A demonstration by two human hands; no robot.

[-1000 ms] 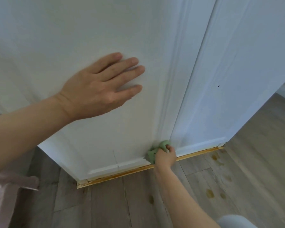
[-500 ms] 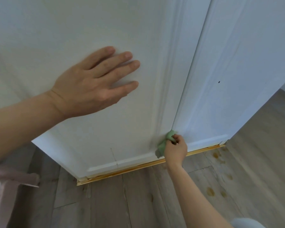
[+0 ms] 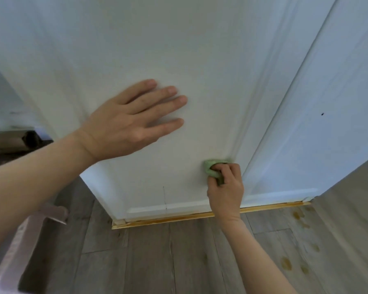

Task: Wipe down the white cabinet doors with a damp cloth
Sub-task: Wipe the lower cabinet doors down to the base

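The left hand (image 3: 123,122) lies flat and empty against the white cabinet door (image 3: 200,60). Low to its right, the right hand (image 3: 226,187) clenches the green cloth (image 3: 212,169) against the door's lower panel, with unwiped door stretching upward.

Left hand (image 3: 123,122) flat, fingers spread; right hand (image 3: 226,187) fisted.

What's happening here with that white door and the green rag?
A person is wiping a white cabinet door. The right hand grips a bunched green cloth and presses it against the door's lower part, near the seam with the neighbouring door. The left hand lies flat and open on the door panel. Brownish spots show on the wood floor below.
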